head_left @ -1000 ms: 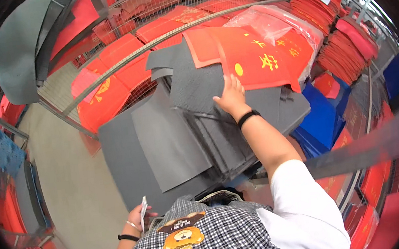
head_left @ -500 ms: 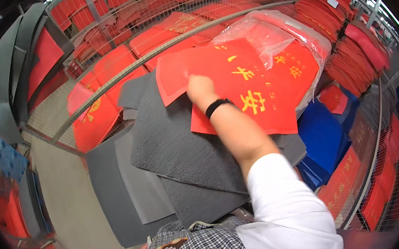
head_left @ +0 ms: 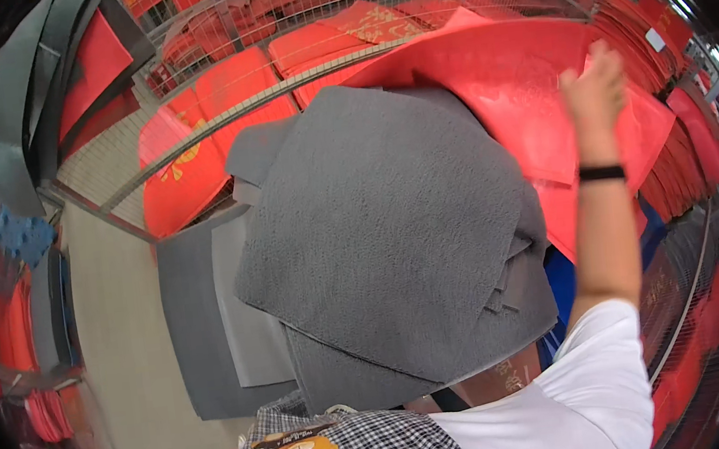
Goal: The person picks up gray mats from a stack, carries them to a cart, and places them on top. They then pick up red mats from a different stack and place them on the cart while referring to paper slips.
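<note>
Grey mats (head_left: 388,239) fill the centre of the frame, stacked with corners fanned out at the lower right. Right hand (head_left: 594,91), blurred, is raised at the upper right against a red mat (head_left: 503,84) that lies just behind the grey stack; whether its fingers grip the mat cannot be told. Wire cage rail (head_left: 215,126) crosses the upper left. Left hand is out of view.

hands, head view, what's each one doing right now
Left hand: not in view.
Right hand: raised against the red mat; blurred, so its grip cannot be told.
</note>
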Tool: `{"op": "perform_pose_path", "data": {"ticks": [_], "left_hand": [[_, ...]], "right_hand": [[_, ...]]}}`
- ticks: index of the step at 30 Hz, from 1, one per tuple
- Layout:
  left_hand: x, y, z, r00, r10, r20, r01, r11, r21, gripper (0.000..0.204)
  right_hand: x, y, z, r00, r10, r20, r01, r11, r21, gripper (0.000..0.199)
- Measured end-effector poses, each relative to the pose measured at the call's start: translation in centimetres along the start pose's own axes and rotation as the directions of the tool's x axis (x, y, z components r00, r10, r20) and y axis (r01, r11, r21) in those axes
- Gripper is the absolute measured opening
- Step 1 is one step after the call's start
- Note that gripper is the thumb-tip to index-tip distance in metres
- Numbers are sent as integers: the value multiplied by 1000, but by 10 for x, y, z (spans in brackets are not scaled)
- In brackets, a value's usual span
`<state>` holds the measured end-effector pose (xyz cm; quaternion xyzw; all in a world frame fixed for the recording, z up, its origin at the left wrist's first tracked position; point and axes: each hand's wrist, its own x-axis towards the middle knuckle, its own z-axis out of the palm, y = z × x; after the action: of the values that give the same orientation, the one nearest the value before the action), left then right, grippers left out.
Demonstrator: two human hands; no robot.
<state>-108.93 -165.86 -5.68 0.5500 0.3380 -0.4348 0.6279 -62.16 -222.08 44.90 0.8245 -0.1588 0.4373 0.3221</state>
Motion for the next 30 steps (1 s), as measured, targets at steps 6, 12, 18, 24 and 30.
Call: {"op": "perform_pose_path", "data": {"ticks": [6,12,18,24,30], "left_hand": [[0,17,-32,994,29,101,-29,1000,-2,35],[-10,45,0,994,-9,111,58,893,-446,35],[14,44,-19,987,70,147,-1,905,-426,34],[44,57,-31,963,-4,271,181,753,-633,29],[18,125,-34,945,223,240,-93,886,-454,27]], "right_hand": [[-191,-59,-31,537,-45,843,-223,955,193,93],[-281,-12,-44,723,266,637,-497,841,212,91],[-282,-24,-66,481,316,818,-840,-104,533,79],[-327,-33,-77,-24,-135,991,-968,-245,-57,54],[-306,-113,-103,149,-307,940,-975,111,191,47]]}}
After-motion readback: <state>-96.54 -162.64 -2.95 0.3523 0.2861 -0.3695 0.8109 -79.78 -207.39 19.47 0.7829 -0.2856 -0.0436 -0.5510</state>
